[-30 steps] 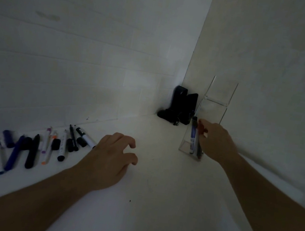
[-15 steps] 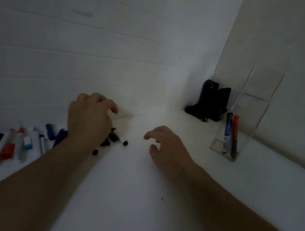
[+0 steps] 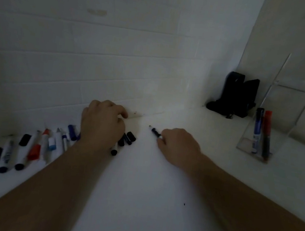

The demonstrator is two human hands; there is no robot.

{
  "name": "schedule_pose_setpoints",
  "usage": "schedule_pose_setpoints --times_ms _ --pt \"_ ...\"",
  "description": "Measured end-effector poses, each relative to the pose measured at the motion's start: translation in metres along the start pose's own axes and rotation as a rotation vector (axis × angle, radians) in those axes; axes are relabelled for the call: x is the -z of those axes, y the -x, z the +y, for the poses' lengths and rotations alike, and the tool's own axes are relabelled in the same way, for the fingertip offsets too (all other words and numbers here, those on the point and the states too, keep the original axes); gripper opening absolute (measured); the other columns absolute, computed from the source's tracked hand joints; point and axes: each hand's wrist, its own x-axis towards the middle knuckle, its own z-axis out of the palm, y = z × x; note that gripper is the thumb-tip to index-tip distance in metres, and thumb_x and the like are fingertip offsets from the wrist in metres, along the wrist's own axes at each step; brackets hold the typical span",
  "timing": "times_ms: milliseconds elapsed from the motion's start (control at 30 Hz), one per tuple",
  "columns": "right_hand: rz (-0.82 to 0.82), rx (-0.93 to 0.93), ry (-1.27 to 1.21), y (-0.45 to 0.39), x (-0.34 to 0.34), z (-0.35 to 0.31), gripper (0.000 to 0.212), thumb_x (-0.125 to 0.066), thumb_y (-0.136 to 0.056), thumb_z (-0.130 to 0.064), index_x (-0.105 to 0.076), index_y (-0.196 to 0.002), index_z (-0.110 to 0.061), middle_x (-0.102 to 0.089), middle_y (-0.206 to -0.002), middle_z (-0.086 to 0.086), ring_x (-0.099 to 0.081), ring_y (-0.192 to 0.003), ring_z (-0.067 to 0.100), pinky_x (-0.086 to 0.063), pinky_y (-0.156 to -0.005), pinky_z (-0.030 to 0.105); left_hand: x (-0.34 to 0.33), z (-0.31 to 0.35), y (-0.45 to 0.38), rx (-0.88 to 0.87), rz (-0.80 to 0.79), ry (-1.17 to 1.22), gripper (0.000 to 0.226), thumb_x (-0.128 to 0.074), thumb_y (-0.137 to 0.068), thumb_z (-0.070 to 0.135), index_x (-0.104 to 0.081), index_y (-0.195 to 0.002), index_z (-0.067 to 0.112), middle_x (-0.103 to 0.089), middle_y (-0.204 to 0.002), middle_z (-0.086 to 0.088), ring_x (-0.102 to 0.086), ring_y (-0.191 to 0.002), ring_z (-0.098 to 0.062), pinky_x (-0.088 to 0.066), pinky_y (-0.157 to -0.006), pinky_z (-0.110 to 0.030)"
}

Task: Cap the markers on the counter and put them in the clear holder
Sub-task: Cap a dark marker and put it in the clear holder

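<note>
White counter (image 3: 136,200), white tiled wall (image 3: 97,59), dim light over all of it. From the head view, the right hand (image 3: 177,147) lies low on the counter with its fingers closed round an uncapped marker (image 3: 155,132); the dark tip sticks out past the knuckles and points up and left toward the wall. The left hand (image 3: 102,123) is curled palm-down over a cluster of loose black caps (image 3: 129,138) at the foot of the wall. Its fingers are bent in narrow over them, but I cannot tell whether they grip anything, since the back of the hand hides the fingertips.

To the left of that hand a row of markers (image 3: 33,148) lies side by side along the wall, some capped in black, one with a red cap, a few with blue, and some with bare tips.

Well apart, on the right, the clear holder (image 3: 284,105) leans back against the side wall. In its lower pocket stand a blue marker (image 3: 257,129) and a red marker (image 3: 266,134), upright and touching. Just beside the holder, in the corner, sits a black object (image 3: 233,99) I cannot make out.
</note>
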Motion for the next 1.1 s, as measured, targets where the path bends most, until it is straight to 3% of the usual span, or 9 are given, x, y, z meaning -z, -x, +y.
schedule_pose_setpoints --times_ms 100,200,333,533,633,800,867,967,1100 --pt "0.118 -0.036 -0.195 0.017 0.008 0.014 0.024 -0.048 -0.101 -0.039 -0.037 -0.085 -0.024 -0.048 -0.065 -0.004 -0.052 -0.061 0.024 -0.036 -0.055 0.036 0.001 0.007 0.002 0.016 -0.069 -0.050 0.030 -0.052 -0.085 0.036 -0.069 -0.110 0.040 -0.063 -0.123 0.005 -0.045 -0.116 -0.028 -0.038 -0.096 -0.041" --pt "0.193 -0.121 -0.443 0.024 0.014 0.016 0.016 -0.051 -0.101 -0.035 -0.038 -0.095 -0.026 -0.057 -0.061 0.002 -0.055 -0.056 0.020 -0.045 -0.056 0.038 -0.004 0.016 0.007 0.016 -0.195 -0.169 0.045 -0.045 -0.085 0.055 -0.066 -0.121 0.038 -0.057 -0.131 0.005 -0.038 -0.121 -0.028 -0.032 -0.099 -0.044" --pt "0.129 -0.098 -0.458 0.025 0.014 0.016 0.010 -0.048 -0.101 -0.036 -0.040 -0.103 -0.030 -0.058 -0.062 0.001 -0.056 -0.056 0.021 -0.049 -0.058 0.044 -0.010 0.023 0.013 -0.052 -0.304 -0.285 0.054 -0.042 -0.081 0.067 -0.070 -0.114 0.035 -0.053 -0.127 0.005 -0.035 -0.118 -0.027 -0.028 -0.097 -0.044" --pt "0.105 -0.040 -0.583 0.025 0.011 0.020 0.019 -0.052 -0.100 -0.043 -0.042 -0.113 -0.035 -0.058 -0.062 0.002 -0.056 -0.055 0.022 -0.048 -0.057 0.046 -0.010 0.031 0.016 -0.051 -0.239 -0.244 0.035 -0.052 -0.084 0.054 -0.071 -0.107 0.035 -0.060 -0.115 0.008 -0.040 -0.114 -0.025 -0.030 -0.093 -0.042" --pt "0.094 -0.008 -0.634 0.025 0.012 0.020 0.031 -0.053 -0.100 -0.047 -0.047 -0.126 -0.033 -0.052 -0.061 -0.002 -0.051 -0.056 0.015 -0.045 -0.059 0.040 -0.007 0.034 0.015 -0.032 -0.127 0.041 0.027 -0.057 -0.086 0.043 -0.063 -0.112 0.038 -0.066 -0.098 0.015 -0.051 -0.105 -0.020 -0.037 -0.089 -0.039" --pt "0.152 0.034 -0.559 0.022 0.009 0.020 0.014 -0.045 -0.106 -0.025 -0.057 -0.110 -0.019 -0.056 -0.082 -0.002 -0.052 -0.073 0.018 -0.047 -0.071 0.043 -0.006 0.040 0.020 0.052 -0.081 0.472 0.044 -0.059 -0.087 0.017 -0.061 -0.118 0.048 -0.067 -0.101 0.014 -0.063 -0.080 -0.008 -0.056 -0.070 -0.027" --pt "0.160 0.003 -0.553 0.020 0.006 0.023 0.010 -0.045 -0.105 -0.021 -0.055 -0.105 -0.019 -0.054 -0.085 -0.001 -0.051 -0.076 0.020 -0.046 -0.071 0.043 -0.005 0.043 0.021 0.072 -0.056 0.559 0.036 -0.060 -0.089 0.012 -0.068 -0.109 0.041 -0.069 -0.100 0.016 -0.064 -0.080 -0.003 -0.051 -0.058 -0.012" --pt "0.185 -0.016 -0.552 0.020 0.005 0.026 0.007 -0.047 -0.104 -0.023 -0.054 -0.103 -0.025 -0.054 -0.085 -0.004 -0.051 -0.077 0.017 -0.042 -0.066 0.036 -0.005 0.045 0.020 0.150 -0.047 0.643 0.020 -0.068 -0.090 0.014 -0.068 -0.095 0.033 -0.070 -0.096 0.015 -0.064 -0.079 0.005 -0.046 -0.049 -0.008" --pt "0.197 0.019 -0.532 0.021 0.005 0.024 0.009 -0.051 -0.101 -0.038 -0.058 -0.103 -0.032 -0.056 -0.085 -0.007 -0.053 -0.078 0.014 -0.046 -0.069 0.035 -0.005 0.043 0.016 0.163 -0.066 0.694 0.022 -0.076 -0.087 0.018 -0.067 -0.102 0.032 -0.071 -0.097 0.018 -0.065 -0.083 0.011 -0.047 -0.061 -0.004"
